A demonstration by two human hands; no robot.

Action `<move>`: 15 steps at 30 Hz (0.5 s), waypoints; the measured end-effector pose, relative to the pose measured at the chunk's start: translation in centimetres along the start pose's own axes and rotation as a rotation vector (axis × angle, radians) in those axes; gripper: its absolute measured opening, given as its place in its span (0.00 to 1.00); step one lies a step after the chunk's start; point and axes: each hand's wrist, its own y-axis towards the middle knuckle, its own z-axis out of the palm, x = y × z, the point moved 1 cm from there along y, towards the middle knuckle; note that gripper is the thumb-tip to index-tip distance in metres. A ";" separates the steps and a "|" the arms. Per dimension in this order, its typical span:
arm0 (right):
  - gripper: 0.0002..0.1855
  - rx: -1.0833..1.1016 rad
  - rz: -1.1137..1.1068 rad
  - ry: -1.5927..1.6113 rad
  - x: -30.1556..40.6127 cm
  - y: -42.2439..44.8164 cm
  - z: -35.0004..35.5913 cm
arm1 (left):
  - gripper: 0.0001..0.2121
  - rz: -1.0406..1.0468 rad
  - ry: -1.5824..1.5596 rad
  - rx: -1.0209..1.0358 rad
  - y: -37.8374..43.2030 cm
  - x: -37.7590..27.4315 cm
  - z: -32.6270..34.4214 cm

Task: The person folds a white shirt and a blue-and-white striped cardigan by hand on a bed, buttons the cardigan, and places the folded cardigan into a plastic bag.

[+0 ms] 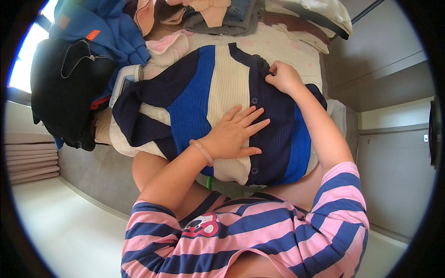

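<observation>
A ribbed knit cardigan (pixel 189 107) in navy, bright blue and cream lies front side up before me, its buttons (pixel 254 100) running down the navy front band. My left hand (pixel 234 133) rests flat on its middle with fingers spread, across the cream panel and the button band. A pale pink bangle (pixel 202 152) circles that wrist. Near the collar, my right hand (pixel 285 76) pinches the navy knit between thumb and curled fingers. The sleeve on the left is bent back towards the body; the other sleeve lies mostly hidden under my right forearm.
Beneath the cardigan is a cream cloth (pixel 295 52) with pink prints. A white device (pixel 125 81) stands left of it, beside a black garment (pixel 69 90) and a blue garment (pixel 104 21). Folded clothes (pixel 222 21) line the far side. Grey cabinets (pixel 393 156) stand at right.
</observation>
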 end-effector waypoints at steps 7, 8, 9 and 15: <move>0.11 -0.218 -0.255 0.021 1.5 -3.7 -1.3 | 0.34 0.001 -0.053 -0.019 -0.1 0.2 0.1; 0.11 -0.181 -0.230 0.038 1.5 -4.2 -0.8 | 0.34 -0.003 -0.088 -0.032 -0.1 0.3 0.1; 0.12 -0.148 -0.197 0.053 1.1 -4.7 -0.3 | 0.34 0.001 -0.088 -0.029 0.1 0.4 0.0; 0.15 -0.470 -0.231 0.193 -0.6 -5.3 4.4 | 0.19 -0.126 -0.460 -0.202 0.7 1.2 -1.7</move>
